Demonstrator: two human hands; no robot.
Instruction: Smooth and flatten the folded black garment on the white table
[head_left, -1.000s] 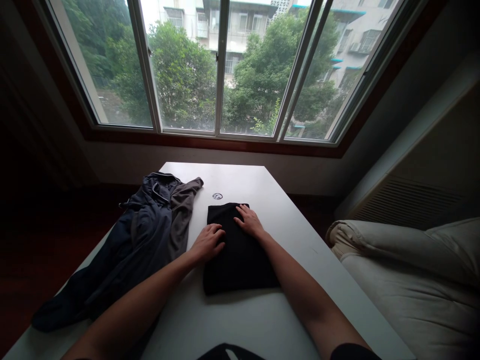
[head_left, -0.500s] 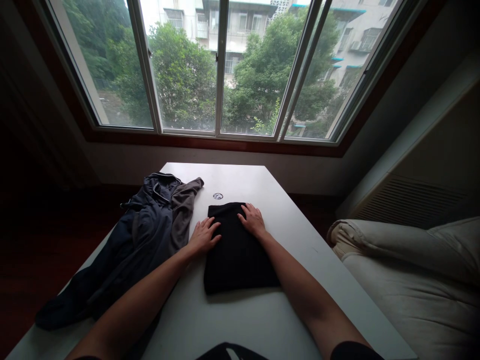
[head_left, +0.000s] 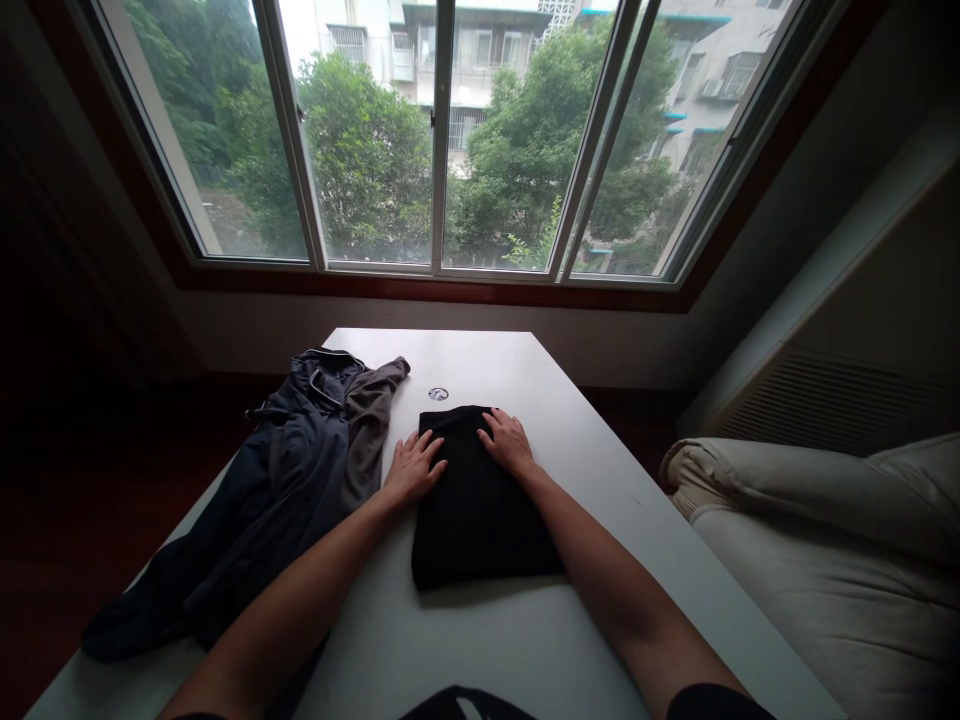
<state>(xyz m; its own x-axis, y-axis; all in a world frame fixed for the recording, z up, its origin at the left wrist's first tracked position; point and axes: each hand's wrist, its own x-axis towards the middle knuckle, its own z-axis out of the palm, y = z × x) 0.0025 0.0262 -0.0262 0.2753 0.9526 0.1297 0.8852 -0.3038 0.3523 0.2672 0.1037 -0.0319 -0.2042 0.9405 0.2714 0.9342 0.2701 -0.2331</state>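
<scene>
A black garment [head_left: 480,530], folded into a flat rectangle, lies on the white table [head_left: 450,650]; its exact kind does not show. My left hand [head_left: 412,467] rests on its left edge with the fingers spread, partly over the tabletop. On its far right corner lies my right hand [head_left: 508,440], fingers also apart and flat on the cloth. Neither hand grips anything. Left of my left hand sits a rumpled heap of dark blue and grey clothes [head_left: 307,460], partly hidden behind my left forearm.
Beyond the black garment a small round patterned disc [head_left: 439,394] lies on the table. A cream sofa [head_left: 810,560] stands close to the table's right side. A window [head_left: 435,270] spans the far wall, above the table's far edge.
The whole view has shifted slightly. My left hand sits a little further onto the black cloth; my right hand stays at the far right corner.
</scene>
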